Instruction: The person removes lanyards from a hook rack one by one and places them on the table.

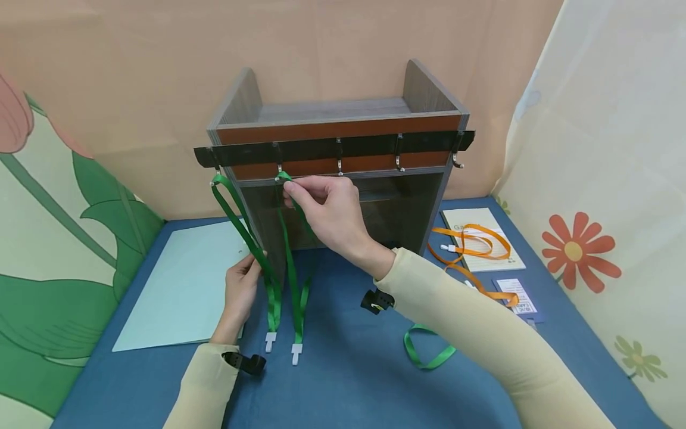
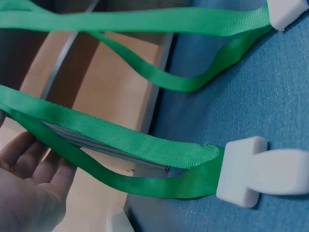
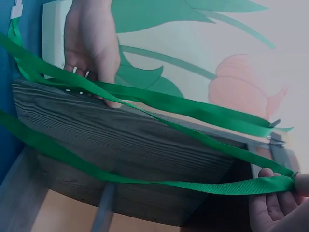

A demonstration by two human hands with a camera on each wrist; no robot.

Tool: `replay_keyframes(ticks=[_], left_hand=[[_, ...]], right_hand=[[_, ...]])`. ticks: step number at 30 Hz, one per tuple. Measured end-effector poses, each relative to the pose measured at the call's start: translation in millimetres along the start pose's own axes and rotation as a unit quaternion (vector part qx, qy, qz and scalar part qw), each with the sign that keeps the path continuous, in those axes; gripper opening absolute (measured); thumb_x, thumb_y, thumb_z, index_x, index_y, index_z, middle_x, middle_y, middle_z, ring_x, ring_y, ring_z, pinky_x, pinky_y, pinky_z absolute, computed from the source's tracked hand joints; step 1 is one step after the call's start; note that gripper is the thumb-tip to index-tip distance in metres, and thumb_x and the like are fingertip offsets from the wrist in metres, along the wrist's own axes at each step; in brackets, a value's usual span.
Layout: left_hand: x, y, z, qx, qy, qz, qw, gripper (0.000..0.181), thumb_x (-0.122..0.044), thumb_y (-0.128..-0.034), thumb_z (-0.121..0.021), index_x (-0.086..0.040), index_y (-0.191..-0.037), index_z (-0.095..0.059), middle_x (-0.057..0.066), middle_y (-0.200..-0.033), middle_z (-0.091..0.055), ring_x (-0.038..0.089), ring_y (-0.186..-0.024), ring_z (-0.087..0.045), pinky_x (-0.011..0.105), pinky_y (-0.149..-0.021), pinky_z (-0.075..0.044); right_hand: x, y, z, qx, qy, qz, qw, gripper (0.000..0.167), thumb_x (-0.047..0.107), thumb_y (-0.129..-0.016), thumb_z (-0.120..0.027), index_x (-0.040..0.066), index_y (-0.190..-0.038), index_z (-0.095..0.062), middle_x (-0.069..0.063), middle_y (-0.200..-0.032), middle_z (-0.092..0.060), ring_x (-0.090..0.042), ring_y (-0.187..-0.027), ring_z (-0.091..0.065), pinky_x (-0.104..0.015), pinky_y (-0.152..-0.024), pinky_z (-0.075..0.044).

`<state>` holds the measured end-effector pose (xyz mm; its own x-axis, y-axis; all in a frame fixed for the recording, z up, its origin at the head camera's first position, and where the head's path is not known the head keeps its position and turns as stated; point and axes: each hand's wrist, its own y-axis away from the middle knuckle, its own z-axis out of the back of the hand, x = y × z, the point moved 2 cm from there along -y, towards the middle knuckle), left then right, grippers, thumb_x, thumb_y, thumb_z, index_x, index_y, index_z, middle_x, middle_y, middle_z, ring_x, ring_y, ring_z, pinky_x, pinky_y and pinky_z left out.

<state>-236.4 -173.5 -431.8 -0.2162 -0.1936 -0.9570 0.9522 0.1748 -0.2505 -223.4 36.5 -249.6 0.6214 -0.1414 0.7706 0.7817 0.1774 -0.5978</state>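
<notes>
Two green lanyards hang from the black hook rail [image 1: 311,149]. The left lanyard [image 1: 274,313] loops over the leftmost hook; the other lanyard [image 1: 291,274] is at the second hook, its top loop pinched between thumb and fingers of my right hand [image 1: 334,214]. White clips [image 1: 270,338] hang at the bottom ends. My left hand [image 1: 241,292] touches the left lanyard beside the shelf's side. In the left wrist view, loosely bent fingers of that hand [image 2: 36,188] lie behind the green strap [image 2: 120,140]. The right wrist view shows my right hand [image 3: 275,208] gripping the strap [image 3: 217,187].
A grey wooden shelf unit [image 1: 332,110] carries the rail, with further hooks on the right. A pale board [image 1: 177,286] lies left. On the right lie orange lanyards [image 1: 482,255], a booklet [image 1: 477,215], a card [image 1: 517,292] and a green strap [image 1: 436,360].
</notes>
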Motion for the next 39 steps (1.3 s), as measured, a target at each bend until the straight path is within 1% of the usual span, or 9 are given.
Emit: replay_keyframes(ticks=[3,6,10,14,21,27,33,36,39], left_hand=[[14.9,-4.0,1.5,-0.006,0.0,0.003,1.0,0.032,-0.026,-0.0965,-0.059,0.003,-0.104,-0.071,-0.002,-0.077,-0.063,0.024,-0.08,-0.054,0.026,-0.069,-0.044],[19.4,-4.7,1.6,-0.011,-0.006,0.003,0.9999,0.034,-0.029,-0.0965,-0.059,0.001,-0.108,-0.07,-0.001,-0.079,-0.063,0.02,-0.08,-0.051,0.029,-0.07,-0.044],[19.9,-4.8,0.4,-0.008,-0.009,-0.003,0.9999,0.035,-0.03,-0.0967,-0.058,0.002,-0.106,-0.07,0.002,-0.079,-0.063,0.024,-0.08,-0.051,0.034,-0.071,-0.045],[19.4,-4.7,0.2,-0.007,-0.013,-0.003,0.9999,0.036,-0.03,-0.0968,-0.058,0.002,-0.105,-0.07,0.003,-0.079,-0.063,0.032,-0.082,-0.052,0.034,-0.071,-0.046],[19.1,-5.0,-1.0,-0.012,-0.006,-0.002,0.9999,0.036,-0.032,-0.096,-0.059,0.002,-0.102,-0.07,0.003,-0.077,-0.061,0.028,-0.079,-0.05,0.035,-0.067,-0.043],[20.0,-5.2,-0.7,-0.008,-0.004,0.004,1.0,0.038,-0.032,-0.0966,-0.058,0.003,-0.107,-0.069,0.001,-0.081,-0.063,0.029,-0.084,-0.052,0.035,-0.073,-0.045],[19.3,-5.8,-1.0,-0.01,0.007,0.002,0.9999,0.037,-0.032,-0.0959,-0.06,0.002,-0.105,-0.07,0.0,-0.079,-0.064,0.029,-0.084,-0.052,0.037,-0.073,-0.045],[18.9,-6.0,-0.9,-0.01,0.003,0.002,0.9999,0.037,-0.032,-0.0961,-0.059,0.003,-0.105,-0.07,0.0,-0.08,-0.064,0.028,-0.084,-0.052,0.037,-0.074,-0.045],[19.0,-6.4,-0.7,-0.008,-0.004,0.002,1.0,0.038,-0.033,-0.0965,-0.058,0.003,-0.107,-0.069,0.0,-0.081,-0.064,0.026,-0.083,-0.052,0.036,-0.074,-0.045]], right_hand=[[6,3.0,3,-0.004,-0.001,0.006,1.0,0.017,0.015,-0.092,-0.066,0.002,-0.1,-0.074,-0.001,-0.083,-0.071,-0.008,-0.077,-0.066,-0.029,-0.055,-0.043],[14,5.6,7,-0.007,0.001,0.018,0.9998,0.017,0.013,-0.091,-0.066,0.001,-0.102,-0.073,-0.003,-0.085,-0.072,-0.008,-0.078,-0.067,-0.028,-0.058,-0.047],[26,6.7,18,-0.015,0.012,0.036,0.9992,0.017,0.008,-0.091,-0.065,-0.002,-0.103,-0.072,-0.006,-0.09,-0.072,-0.007,-0.077,-0.066,-0.028,-0.065,-0.051],[36,2.0,30,-0.014,0.023,0.052,0.9983,0.017,0.005,-0.091,-0.065,-0.004,-0.103,-0.072,-0.007,-0.091,-0.072,-0.008,-0.075,-0.066,-0.029,-0.063,-0.051],[53,-5.9,50,-0.008,0.016,0.068,0.9975,0.016,0.003,-0.091,-0.064,-0.005,-0.102,-0.072,-0.006,-0.089,-0.072,-0.022,-0.076,-0.068,-0.032,-0.065,-0.051],[68,-12.0,67,-0.021,0.031,0.065,0.9972,0.015,0.005,-0.09,-0.066,-0.002,-0.101,-0.073,-0.005,-0.087,-0.072,-0.02,-0.074,-0.068,-0.03,-0.061,-0.051],[72,-21.3,86,-0.043,0.065,0.058,0.9953,0.015,0.009,-0.091,-0.066,0.001,-0.099,-0.075,-0.008,-0.079,-0.071,-0.021,-0.055,-0.057,-0.026,-0.05,-0.04],[70,-24.5,94,-0.051,0.081,0.044,0.9944,0.015,0.012,-0.091,-0.066,0.003,-0.099,-0.076,-0.007,-0.079,-0.071,-0.024,-0.055,-0.054,-0.027,-0.049,-0.036],[67,-25.6,99,-0.053,0.103,0.036,0.9926,0.016,0.014,-0.091,-0.066,0.004,-0.1,-0.076,-0.004,-0.081,-0.071,-0.024,-0.062,-0.059,-0.027,-0.051,-0.038]])
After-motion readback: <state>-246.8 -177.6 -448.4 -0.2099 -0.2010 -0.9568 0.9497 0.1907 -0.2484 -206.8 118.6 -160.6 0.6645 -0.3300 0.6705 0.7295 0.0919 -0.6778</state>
